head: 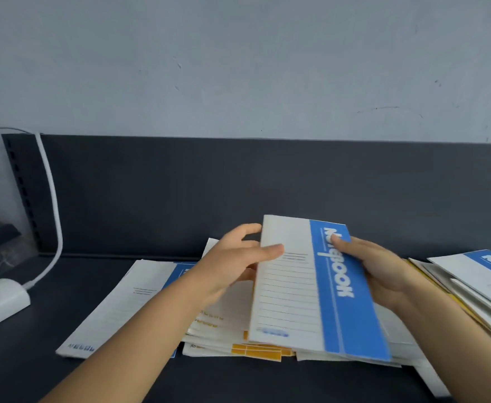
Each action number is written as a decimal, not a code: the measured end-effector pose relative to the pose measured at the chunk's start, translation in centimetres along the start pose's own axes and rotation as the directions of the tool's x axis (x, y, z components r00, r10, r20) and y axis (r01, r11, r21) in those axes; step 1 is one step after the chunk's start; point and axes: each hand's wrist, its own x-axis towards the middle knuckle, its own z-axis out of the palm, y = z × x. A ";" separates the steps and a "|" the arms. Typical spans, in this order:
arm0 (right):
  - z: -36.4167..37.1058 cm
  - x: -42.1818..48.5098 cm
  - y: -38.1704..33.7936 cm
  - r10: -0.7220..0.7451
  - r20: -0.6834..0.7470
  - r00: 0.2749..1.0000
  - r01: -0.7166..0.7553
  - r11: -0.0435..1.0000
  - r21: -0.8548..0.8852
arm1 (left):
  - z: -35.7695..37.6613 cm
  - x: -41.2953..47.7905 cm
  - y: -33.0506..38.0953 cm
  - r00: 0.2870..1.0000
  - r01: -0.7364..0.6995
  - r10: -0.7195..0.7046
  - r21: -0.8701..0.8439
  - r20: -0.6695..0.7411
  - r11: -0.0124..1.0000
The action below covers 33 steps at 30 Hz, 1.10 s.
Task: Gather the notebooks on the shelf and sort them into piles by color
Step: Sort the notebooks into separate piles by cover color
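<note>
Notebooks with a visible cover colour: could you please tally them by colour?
Blue: 3, the held notebook, the flat left notebook, the right stack's top notebook.
Yellow-orange: 2, the upper centre notebook and the lower centre notebook.
Total: 5 countable; others lie hidden in the stacks.

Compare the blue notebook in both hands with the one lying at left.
The held notebook is raised, tilted, gripped by left hand and right hand; the flat notebook rests on the shelf. The held notebook's blue band is mostly visible; the flat notebook's mostly hidden. Both are white and blue.
</note>
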 end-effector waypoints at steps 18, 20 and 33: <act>4.1 0.4 1.3 -0.188 0.052 0.981 0.195 0.950 -0.245 | -6.3 0.0 0.6 0.986 0.140 -0.119 0.195 -0.116 0.971; 5.2 0.6 1.3 -0.196 0.030 0.980 0.197 0.944 -0.266 | -7.6 -0.4 1.0 0.985 0.148 -0.129 0.190 -0.111 0.970; 14.9 3.4 2.9 -0.138 0.190 0.972 0.203 0.900 -0.386 | -16.3 -1.8 -0.6 0.935 0.320 -0.214 0.410 -0.284 0.854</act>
